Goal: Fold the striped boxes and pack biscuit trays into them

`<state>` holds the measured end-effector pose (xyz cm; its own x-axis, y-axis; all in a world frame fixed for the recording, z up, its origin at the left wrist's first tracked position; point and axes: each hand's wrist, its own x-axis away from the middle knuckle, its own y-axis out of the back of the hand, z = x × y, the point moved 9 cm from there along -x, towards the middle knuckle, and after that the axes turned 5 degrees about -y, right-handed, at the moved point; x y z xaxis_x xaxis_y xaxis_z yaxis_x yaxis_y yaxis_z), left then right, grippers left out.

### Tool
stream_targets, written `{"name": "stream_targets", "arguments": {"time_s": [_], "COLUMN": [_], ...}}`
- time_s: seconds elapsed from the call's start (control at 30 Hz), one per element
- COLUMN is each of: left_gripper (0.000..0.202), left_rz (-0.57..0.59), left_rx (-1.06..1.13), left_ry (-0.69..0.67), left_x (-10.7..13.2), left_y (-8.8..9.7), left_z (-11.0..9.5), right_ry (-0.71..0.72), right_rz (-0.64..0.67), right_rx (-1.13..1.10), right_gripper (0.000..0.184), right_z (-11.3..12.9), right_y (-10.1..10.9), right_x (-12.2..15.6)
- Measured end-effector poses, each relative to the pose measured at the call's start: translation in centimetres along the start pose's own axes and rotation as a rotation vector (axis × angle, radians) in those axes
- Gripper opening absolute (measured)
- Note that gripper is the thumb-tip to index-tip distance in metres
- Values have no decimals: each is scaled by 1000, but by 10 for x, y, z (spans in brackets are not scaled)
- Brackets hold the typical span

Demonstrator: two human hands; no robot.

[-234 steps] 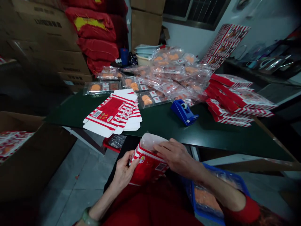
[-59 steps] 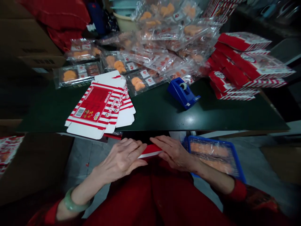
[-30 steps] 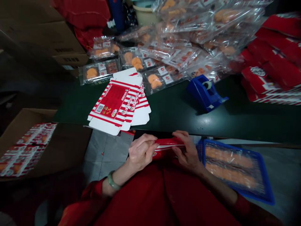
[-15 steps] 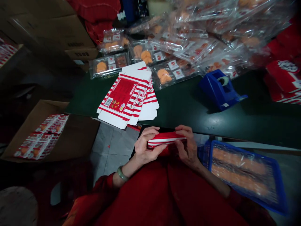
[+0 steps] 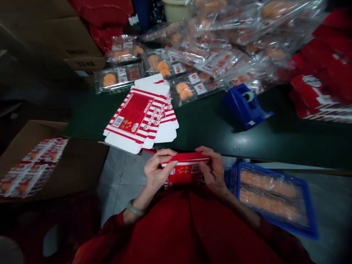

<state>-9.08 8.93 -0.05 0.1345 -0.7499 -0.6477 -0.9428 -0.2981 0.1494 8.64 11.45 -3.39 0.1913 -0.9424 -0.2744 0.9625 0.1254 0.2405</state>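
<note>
The left hand (image 5: pixel 158 170) and right hand (image 5: pixel 211 170) are closed around opposite ends of a red-and-white carton (image 5: pixel 184 169), with the fingers curled over its upper edge and the carton lying between them, just in front of the person's body. Ahead of the left hand, flat carton blanks (image 5: pixel 140 117) lie on the green table (image 5: pixel 209 141), while a blue tape dispenser (image 5: pixel 246 106) stands farther off past the right hand, and a blue tray (image 5: pixel 309 209) of orange food packs (image 5: pixel 268 198) sits just beside that hand.
</note>
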Motion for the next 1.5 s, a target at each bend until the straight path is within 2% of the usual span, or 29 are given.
{"name": "stream_targets", "arguments": {"time_s": [0.1,0.23,0.3,0.33,0.37,0.43,0.5,0.53,0.57,0.63,0.7,0.77,0.9,1.03,1.13,1.23,1.33,1.4,1.43,1.5], "left_gripper": [6,10,9,8,8,11,12,12,11,10,10,10,10,10,11,11,9,8,7,8], "left_rz": [65,309,329,317,310,289,265,253,244,240,239,230,213,221,235,239,258,268,266,250], "left_rx": [-51,-108,-116,-122,-130,-130,-122,-117,-113,-112,-116,-117,-136,-181,-193,-179,-130,-99,-92,-91], "left_ry": [74,10,-14,-19,-25,-51,-71,-82,-95,-116,-126,-125,-119,-109,-102,-84,-79,-85,-90,-108], "left_x": [-6,-15,-17,-18,-19,-19,-20,-21,-21,-22,-23,-22,-17,-13,-12,-13,-12,-11,-10,-8], "left_y": [5,-12,-15,-15,-15,-17,-18,-18,-18,-19,-19,-16,-10,-7,-6,-6,-8,-10,-10,-11], "left_z": [6,-5,-9,-10,-10,-11,-12,-13,-14,-16,-17,-15,-8,-4,-4,-4,-5,-6,-7,-11], "right_ry": [-70,-145,-143,-126,-113,-129,-238,-303,-379,-482,-586,-706,-893,-967,-885,-767,-730,-772,-806,-865], "right_rz": [10,41,80,70,20,-211,-481,-557,-561,-486,-358,-249,-179,-260,-387,-474,-500,-486,-474,-453], "right_rx": [-105,-171,-157,-120,-67,74,223,296,353,393,383,366,304,161,9,-138,-217,-219,-209,-174], "right_gripper": [8,3,5,6,8,14,20,21,21,16,6,11,14,15,11,20,21,10,11,26], "right_z": [-8,-9,-4,-1,1,1,-5,-9,-15,-26,-38,-47,-60,-69,-67,-63,-67,-77,-84,-95], "right_y": [-1,-1,6,17,34,88,149,173,191,210,214,213,211,210,211,210,206,201,198,192], "right_x": [-2,-1,-5,-10,-18,-38,-57,-68,-81,-109,-131,-143,-149,-143,-132,-115,-97,-89,-87,-85]}}
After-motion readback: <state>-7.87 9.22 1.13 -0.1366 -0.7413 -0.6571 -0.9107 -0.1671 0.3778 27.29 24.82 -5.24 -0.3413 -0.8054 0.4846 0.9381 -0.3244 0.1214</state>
